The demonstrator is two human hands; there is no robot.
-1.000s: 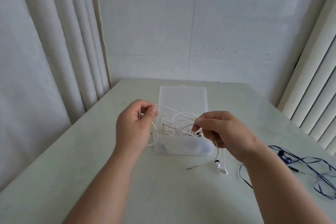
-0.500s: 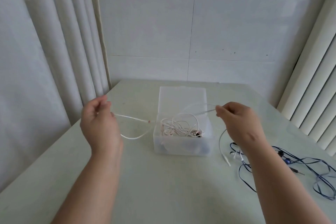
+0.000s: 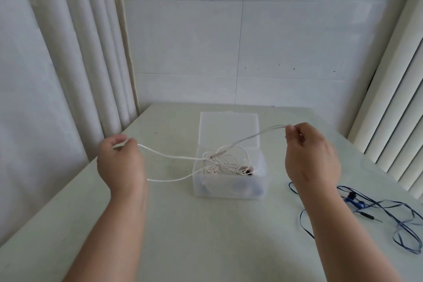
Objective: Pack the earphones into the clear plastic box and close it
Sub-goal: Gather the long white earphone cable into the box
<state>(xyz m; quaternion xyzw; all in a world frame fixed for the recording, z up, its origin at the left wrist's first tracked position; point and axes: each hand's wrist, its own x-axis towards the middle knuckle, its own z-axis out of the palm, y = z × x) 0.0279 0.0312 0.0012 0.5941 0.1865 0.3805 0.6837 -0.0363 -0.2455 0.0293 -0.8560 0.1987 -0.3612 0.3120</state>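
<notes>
A clear plastic box [image 3: 229,188] stands open in the middle of the table, its lid [image 3: 229,128] folded back behind it. A tangle of white earphone cord [image 3: 226,161] lies inside. My left hand [image 3: 120,165], left of the box, pinches a loop of the white cord that runs out over the box's left wall. My right hand [image 3: 310,155], right of the box and a little higher, pinches the cord's other strands, which stretch down into the tangle.
Blue earphones [image 3: 370,208] with a loose cord and a jack plug lie on the pale table [image 3: 206,236] at the right. Curtains hang at the left, blinds at the right, a white tiled wall behind.
My hands have drawn apart from above the box, stretching the white cord out to both sides. The dangling earbud end has left the table by my right hand.
</notes>
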